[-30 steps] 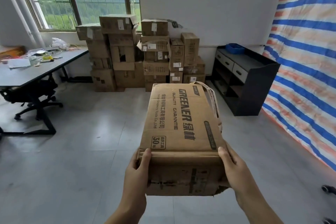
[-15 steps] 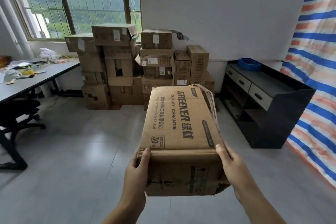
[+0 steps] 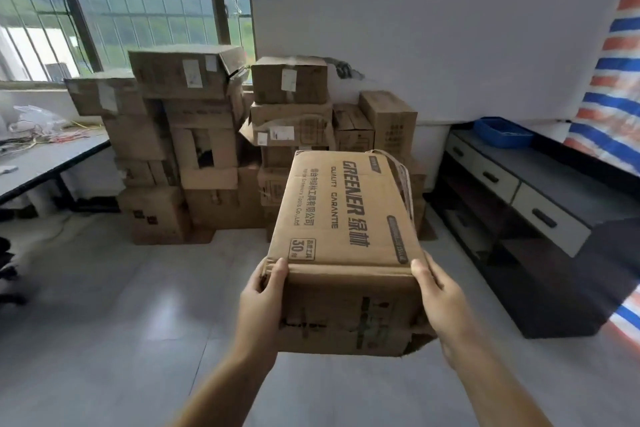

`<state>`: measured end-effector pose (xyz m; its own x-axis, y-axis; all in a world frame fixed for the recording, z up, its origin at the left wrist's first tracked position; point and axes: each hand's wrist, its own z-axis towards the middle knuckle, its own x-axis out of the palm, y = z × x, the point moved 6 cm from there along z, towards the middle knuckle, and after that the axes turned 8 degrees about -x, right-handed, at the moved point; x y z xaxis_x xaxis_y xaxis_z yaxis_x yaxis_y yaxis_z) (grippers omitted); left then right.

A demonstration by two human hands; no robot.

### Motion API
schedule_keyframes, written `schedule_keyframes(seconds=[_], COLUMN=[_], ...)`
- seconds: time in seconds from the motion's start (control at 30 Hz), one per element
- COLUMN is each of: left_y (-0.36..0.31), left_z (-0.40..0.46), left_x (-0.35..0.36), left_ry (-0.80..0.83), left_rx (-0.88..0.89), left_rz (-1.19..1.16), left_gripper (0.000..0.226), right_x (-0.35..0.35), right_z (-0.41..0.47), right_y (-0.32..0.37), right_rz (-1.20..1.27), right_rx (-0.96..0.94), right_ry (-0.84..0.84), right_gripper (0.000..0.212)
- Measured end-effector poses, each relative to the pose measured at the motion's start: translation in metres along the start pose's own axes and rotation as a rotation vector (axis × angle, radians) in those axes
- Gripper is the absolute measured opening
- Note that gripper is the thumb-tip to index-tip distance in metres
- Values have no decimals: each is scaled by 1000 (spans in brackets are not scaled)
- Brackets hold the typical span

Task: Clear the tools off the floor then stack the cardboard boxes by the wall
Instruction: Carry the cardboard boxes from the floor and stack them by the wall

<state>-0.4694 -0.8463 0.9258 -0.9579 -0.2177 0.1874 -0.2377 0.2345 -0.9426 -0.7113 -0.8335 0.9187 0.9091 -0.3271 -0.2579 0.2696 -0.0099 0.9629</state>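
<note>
I carry a brown cardboard box [image 3: 341,218] printed "GREENER", held level in front of me above the floor. My left hand [image 3: 261,302] grips its near left corner, thumb on the top edge. My right hand [image 3: 441,298] grips the near right corner the same way. A loose strap hangs off the box's far right edge. Ahead, a stack of cardboard boxes [image 3: 194,146] stands against the wall under the window, several high, with lower boxes [image 3: 388,121] at its right end.
A dark cabinet with white drawers [image 3: 512,184] lines the right wall, a blue tray [image 3: 504,132] on top. A grey desk [image 3: 45,159] with clutter stands at left. A striped tarp [image 3: 620,87] hangs at far right. Grey tiled floor [image 3: 121,305] lies between me and the stack.
The stack of boxes and the cabinet have grown larger and closer as I walked forward. Both hands keep the same hold on the box.
</note>
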Motion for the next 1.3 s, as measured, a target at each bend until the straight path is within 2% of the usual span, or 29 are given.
schedule_keyframes(seconds=[0.27, 0.37, 0.53, 0.73, 1.0, 1.13, 1.3], left_y=[-66, -83, -118, -170, -231, -252, -277], left_z=[198, 272, 392, 528, 708, 803, 907], left_x=[94, 138, 222, 320, 414, 447, 487], left_ry=[94, 122, 149, 155, 166, 195, 164], left_rx=[7, 25, 97, 119, 179, 231, 301], left_rz=[-20, -28, -89, -134, -190, -196, -97], left_gripper=[31, 35, 25, 42, 47, 47, 57], right_x=[14, 15, 11, -2, 15, 38, 61], right_z=[198, 280, 438, 624, 826, 922, 1048], right_y=[32, 33, 37, 65, 89, 83, 69], right_rz=[8, -2, 27, 37, 49, 82, 137], right_rx=[-59, -98, -180, -266, -338, -342, -260], right_ry=[-160, -165, -178, -158, -167, -195, -233], right_gripper=[47, 48, 47, 50, 48, 44, 42])
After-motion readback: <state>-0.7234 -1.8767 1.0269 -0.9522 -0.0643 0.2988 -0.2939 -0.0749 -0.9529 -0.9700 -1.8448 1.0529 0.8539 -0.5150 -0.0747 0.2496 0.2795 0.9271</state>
